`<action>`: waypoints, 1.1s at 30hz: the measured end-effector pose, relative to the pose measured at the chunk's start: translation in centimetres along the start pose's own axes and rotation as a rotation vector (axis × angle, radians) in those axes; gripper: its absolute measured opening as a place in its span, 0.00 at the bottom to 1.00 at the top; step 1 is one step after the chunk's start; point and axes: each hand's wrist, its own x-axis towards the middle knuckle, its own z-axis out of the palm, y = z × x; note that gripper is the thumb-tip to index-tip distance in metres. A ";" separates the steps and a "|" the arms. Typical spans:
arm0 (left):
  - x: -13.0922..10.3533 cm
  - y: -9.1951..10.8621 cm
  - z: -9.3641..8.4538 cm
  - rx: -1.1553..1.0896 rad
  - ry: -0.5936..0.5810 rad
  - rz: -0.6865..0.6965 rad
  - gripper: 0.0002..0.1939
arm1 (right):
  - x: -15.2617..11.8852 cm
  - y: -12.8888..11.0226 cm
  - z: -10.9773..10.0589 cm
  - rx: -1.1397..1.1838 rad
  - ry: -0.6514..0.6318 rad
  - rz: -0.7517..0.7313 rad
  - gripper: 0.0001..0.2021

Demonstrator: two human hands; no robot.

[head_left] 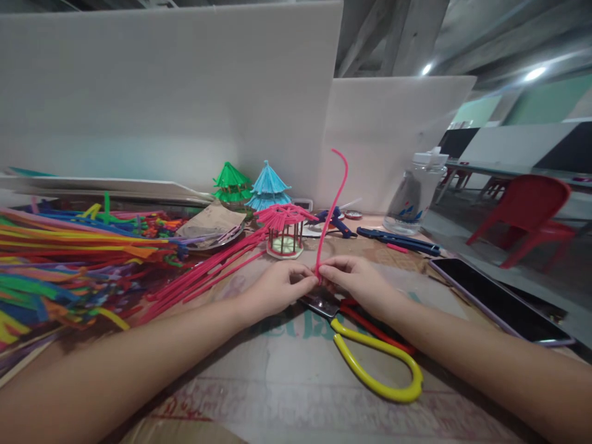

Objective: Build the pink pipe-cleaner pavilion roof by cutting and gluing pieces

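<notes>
Step in hand: bending; left hand, right hand pinched on upright pink fuzzy pipe cleaner; firm twist at base likely needed next.

You're sitting at a craft workstation in a large shared hall: the table is papered over, its left side heaped with coloured pipe cleaners, and finished little pagodas stand toward its far edge beside a glue gun. White divider boards screen your spot, and beyond the right edge you see red plastic chairs under exposed ceiling beams
</notes>
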 end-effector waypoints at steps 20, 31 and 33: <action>0.1 -0.1 -0.2 -0.035 -0.045 -0.009 0.11 | -0.2 -0.4 0.1 -0.120 0.036 -0.024 0.15; 0.1 0.0 -0.2 0.030 -0.064 0.025 0.12 | -0.2 -0.4 0.2 -0.094 0.008 -0.018 0.14; 0.1 0.0 -0.1 0.043 -0.069 0.036 0.12 | -0.2 -0.4 0.3 -0.087 0.007 -0.019 0.13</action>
